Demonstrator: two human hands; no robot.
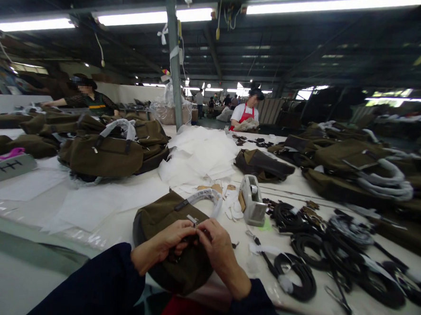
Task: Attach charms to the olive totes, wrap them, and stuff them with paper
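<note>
In front of me an olive-green handbag (159, 206) with dark trim lies on the table's near edge. Its handle (208, 195) is wrapped in clear plastic and arches away from me. My left hand (169, 240) and my right hand (217, 241) meet over the bag, fingertips pinched close together. A small pale piece (192, 219) shows just beyond the fingertips. Dark material hangs under my left fingers. What exactly the fingertips hold is too small and partly hidden to name.
A tape dispenser (253, 203) stands beyond my right hand, with coiled black straps (298, 277) to its right. White paper sheets (204, 150) are heaped behind the bag. More olive bags (101, 155) lie left and right. Two co-workers (248, 113) are across the tables.
</note>
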